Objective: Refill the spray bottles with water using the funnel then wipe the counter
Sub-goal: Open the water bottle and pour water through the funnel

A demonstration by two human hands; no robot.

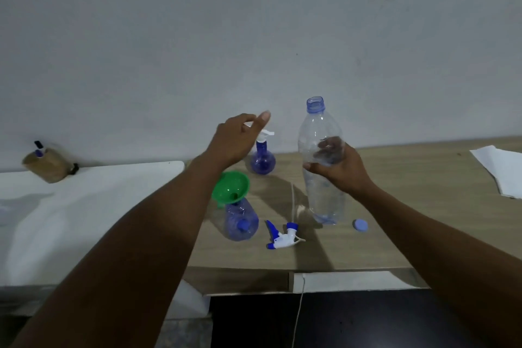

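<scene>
Over the wooden worktop, the right hand is raised, forearm angled in from the lower right. Its fingers are wrapped round the middle of a clear water bottle, which is uncapped and near upright. The blue cap lies below this hand. The left hand is lifted, thumb uppermost, fingers curled in front of the white head of the far spray bottle. Whether it grips that head cannot be told. Below the left hand, a green funnel sits tilted in the open near spray bottle. A detached trigger head lies below, between the hands.
</scene>
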